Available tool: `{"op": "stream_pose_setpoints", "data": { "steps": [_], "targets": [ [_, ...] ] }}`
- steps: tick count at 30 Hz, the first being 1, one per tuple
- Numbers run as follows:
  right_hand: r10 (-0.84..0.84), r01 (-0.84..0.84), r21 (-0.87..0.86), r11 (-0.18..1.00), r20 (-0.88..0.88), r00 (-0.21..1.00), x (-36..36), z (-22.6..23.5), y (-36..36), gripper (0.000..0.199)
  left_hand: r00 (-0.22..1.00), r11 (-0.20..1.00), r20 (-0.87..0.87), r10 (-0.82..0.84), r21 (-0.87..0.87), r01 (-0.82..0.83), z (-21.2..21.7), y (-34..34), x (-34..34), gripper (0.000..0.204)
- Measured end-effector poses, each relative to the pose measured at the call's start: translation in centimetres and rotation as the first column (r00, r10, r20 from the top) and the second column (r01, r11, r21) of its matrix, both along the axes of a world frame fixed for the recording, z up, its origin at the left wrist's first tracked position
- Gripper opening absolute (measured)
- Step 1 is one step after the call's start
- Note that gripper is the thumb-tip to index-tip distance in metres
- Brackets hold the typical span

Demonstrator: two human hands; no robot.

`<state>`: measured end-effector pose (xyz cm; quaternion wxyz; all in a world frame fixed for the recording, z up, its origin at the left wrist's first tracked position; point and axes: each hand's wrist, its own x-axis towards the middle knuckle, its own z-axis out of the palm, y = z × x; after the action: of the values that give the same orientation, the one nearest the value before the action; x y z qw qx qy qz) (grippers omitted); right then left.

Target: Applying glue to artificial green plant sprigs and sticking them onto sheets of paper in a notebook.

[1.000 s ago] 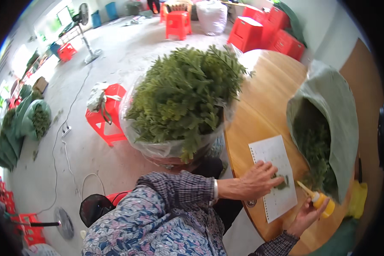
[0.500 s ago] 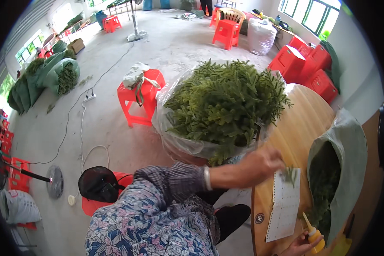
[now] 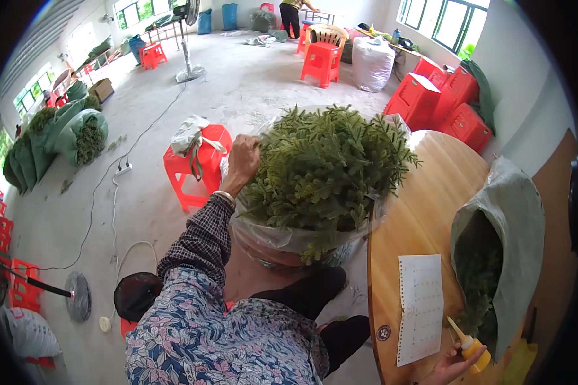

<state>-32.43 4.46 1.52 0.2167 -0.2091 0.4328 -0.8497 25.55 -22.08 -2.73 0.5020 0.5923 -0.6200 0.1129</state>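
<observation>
A wooden bench [image 3: 453, 168] stands right of my left fingers [image 3: 253, 147], which curl against heaped green sprigs [image 3: 331, 168], whether pinching any I cannot tell, while my right fingers [image 3: 456, 363] clasp a yellow bottle [image 3: 474, 350], nozzle [image 3: 456, 329] up, probably against drips.

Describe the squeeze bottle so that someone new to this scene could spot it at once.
Start at the wooden table on the right. At its near end, beside the white sheet, the right hand holds the squeeze bottle. Its yellow body and long tapered nozzle set it apart from the flat sheet and the green sack.
</observation>
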Motion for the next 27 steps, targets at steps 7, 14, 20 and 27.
{"op": "stream_pose_setpoints", "data": {
  "steps": [7, 14, 20, 27],
  "targets": [
    [-0.035, 0.035, 0.001, 0.999, -0.006, 0.999, 0.8, 1.9, 2.9, 0.041, 0.999, 0.979, 0.033, -0.036, 0.2, 0.028, -3.9, 2.0, 0.6, 0.021],
    [-0.054, 0.054, -0.002, 0.999, -0.011, 0.998, 3.0, 4.1, 2.5, 0.042, 0.991, 0.865, 0.13, -0.026, 0.499, -0.043, 1.0, 4.3, 0.6, 0.014],
    [-0.048, 0.048, -0.029, 0.998, -0.014, 0.999, 1.9, 4.1, 5.1, 0.043, 0.974, 0.989, 0.216, -0.066, 0.144, 0.035, 10.3, 8.8, -7.2, 0.013],
    [0.234, -0.215, -0.16, 0.963, 0.109, 0.966, 9.3, 8.0, 2.7, 0.039, 0.625, 0.736, 0.43, -0.652, 0.161, 0.657, 10.3, 13.0, -23.4, 0.006]
  ]
}}
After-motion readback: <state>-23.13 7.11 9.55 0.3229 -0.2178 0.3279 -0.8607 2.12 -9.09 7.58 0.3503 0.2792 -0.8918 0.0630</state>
